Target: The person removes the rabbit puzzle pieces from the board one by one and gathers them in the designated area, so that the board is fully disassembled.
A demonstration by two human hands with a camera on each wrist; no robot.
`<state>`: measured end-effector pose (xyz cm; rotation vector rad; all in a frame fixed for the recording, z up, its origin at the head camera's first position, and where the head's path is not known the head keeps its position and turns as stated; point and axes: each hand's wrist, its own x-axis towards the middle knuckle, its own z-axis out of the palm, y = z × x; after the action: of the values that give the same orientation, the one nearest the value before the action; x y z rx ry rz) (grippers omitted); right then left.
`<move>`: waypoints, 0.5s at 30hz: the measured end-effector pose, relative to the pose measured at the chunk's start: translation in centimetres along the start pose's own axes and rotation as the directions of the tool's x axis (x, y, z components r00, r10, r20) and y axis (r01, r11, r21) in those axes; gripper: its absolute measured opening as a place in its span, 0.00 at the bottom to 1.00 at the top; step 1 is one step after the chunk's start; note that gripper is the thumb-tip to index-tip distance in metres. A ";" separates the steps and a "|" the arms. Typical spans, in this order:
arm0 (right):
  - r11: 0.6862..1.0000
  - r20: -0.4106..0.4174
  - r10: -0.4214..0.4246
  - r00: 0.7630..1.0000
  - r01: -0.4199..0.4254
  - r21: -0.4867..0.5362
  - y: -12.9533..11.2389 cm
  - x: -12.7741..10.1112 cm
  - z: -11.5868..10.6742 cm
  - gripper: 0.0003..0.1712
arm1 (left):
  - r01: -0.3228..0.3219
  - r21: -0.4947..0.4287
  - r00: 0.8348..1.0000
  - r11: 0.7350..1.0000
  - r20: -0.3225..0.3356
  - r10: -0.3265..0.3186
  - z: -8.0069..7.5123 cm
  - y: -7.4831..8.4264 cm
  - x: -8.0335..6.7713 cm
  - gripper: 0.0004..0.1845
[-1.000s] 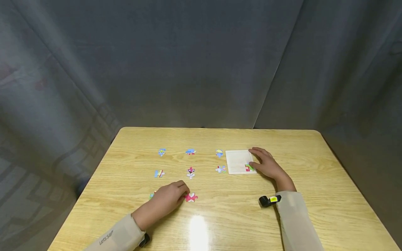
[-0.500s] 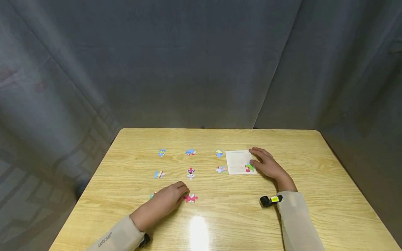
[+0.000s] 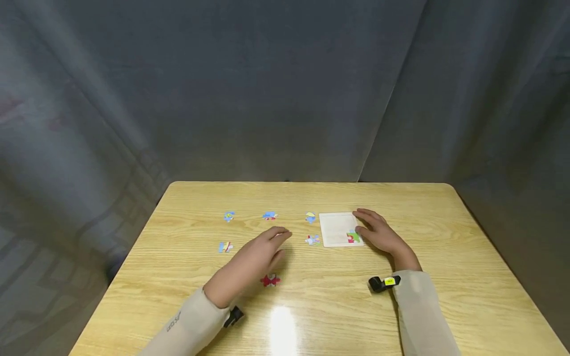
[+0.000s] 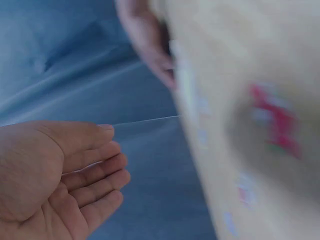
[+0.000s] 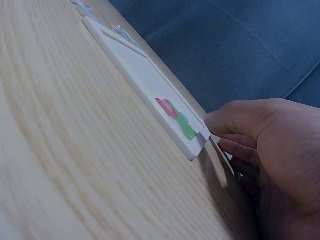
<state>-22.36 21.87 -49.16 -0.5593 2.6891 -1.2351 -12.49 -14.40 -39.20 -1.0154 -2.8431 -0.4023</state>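
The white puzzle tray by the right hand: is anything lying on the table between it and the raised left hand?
Yes. Between the left hand, which hovers open above the wooden table, and the white square puzzle tray, a small pale blue and pink puzzle piece lies just left of the tray's edge. It is flat.

1. The left sleeve [image 3: 189,324] bore small dark lettering near the cuff, too small to read.
2. A yellow label on the right wrist's black device [image 3: 383,283] was illegible.

Grey curtain [image 3: 285,89] hangs behind wooden table [image 3: 445,257].
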 end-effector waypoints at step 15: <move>1.000 0.000 0.005 1.000 -0.005 -0.024 0.3 0.2 -0.4 0.29 | 0.028 -0.119 0.998 0.993 -0.045 -0.033 0.0 5.9 8.8 0.29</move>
<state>-22.74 22.30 -49.13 -0.5550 2.7067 -1.2025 -15.50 -4.68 -36.33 -0.9688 -2.8251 -0.5955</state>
